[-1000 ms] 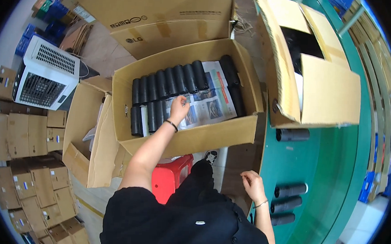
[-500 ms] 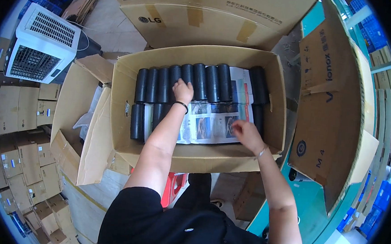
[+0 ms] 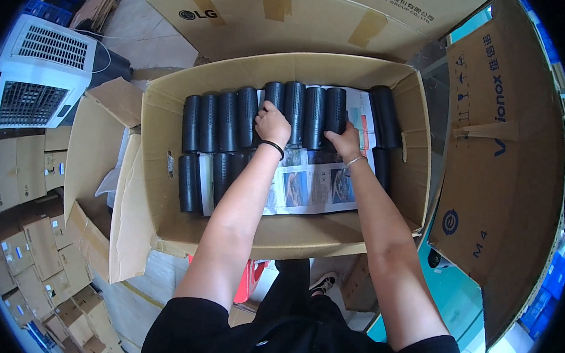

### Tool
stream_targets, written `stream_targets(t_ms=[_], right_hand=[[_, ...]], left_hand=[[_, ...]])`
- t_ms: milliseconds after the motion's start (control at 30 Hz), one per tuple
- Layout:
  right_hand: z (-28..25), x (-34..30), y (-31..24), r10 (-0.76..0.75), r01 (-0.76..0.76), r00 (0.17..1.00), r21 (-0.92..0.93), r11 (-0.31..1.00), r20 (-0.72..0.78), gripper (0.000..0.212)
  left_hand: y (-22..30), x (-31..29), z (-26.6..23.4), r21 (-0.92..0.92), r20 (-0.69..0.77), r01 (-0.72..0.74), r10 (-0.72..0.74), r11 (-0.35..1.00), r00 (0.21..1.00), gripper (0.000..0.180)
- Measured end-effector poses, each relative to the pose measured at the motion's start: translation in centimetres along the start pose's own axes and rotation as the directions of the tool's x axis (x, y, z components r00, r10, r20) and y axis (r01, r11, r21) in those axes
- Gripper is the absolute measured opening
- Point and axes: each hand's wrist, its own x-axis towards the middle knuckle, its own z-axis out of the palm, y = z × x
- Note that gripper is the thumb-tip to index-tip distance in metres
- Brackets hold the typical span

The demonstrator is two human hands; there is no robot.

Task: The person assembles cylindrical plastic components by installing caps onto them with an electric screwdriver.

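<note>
Black, ridged cylinders [image 3: 228, 123] stand out in the head view, lying side by side in a large, open, brown cardboard box [image 3: 321, 232] at the centre. Reading the box as a dial, eight make an upper row from 10 o'clock across to about 1, and more black cylinders [image 3: 384, 118] lie along the wall at 2 to 3 o'clock. The upper row appears well filled, though a narrow gap shows between its fourth and fifth pieces. A lower row is visible only around 8 o'clock, partly behind the left forearm. From the centre to 5 o'clock a colour-printed newspaper sheet [image 3: 307, 190] shows instead, so this layer looks only part filled; what lies under the paper is hidden.

The left hand [image 3: 274, 125], just off the centre toward 12 o'clock, has its fingers bent over the near end of the row's fifth cylinder; its thumb is hidden, so whether it grips or merely rests I cannot tell. The right hand [image 3: 344, 143], toward 3 o'clock, is partly spread, thumb and fingers about the near end of the eighth cylinder, touching it; how firmly they press is unclear.

Outside the box, a smaller open brown carton [image 3: 132, 216] sits at 8 o'clock and a green surface [image 3: 452, 311] at 5.
</note>
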Motion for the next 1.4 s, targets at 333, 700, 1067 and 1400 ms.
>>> stream_targets(t_ms=[333,700,1067,1400], right_hand=[[-1.2,-3.1,-5.1,0.07,-0.274,0.925,0.527,0.805,0.373,0.07],[0.5,-4.6,-3.3,0.069,-0.316,0.932,0.704,0.636,0.356,0.091],[-4.1,-14.4,-5.3,-0.122,-0.241,0.937,0.855,0.459,0.329,0.09],[-10.5,-33.7,-2.9,-0.141,-0.225,0.959,0.963,0.148,0.246,0.063]], left_hand=[[-4.5,1.1,-2.2,-0.887,0.414,0.3,0.318,0.35,0.853,0.046],[-4.0,-1.2,-2.6,-0.722,0.69,0.676,0.24,0.149,0.683,0.051],[-6.1,-9.6,-7.8,-0.697,0.555,0.7,0.5,-0.157,0.665,0.049],[-7.2,-25.1,-11.2,-0.57,0.555,0.813,0.673,-0.12,0.488,0.075]])
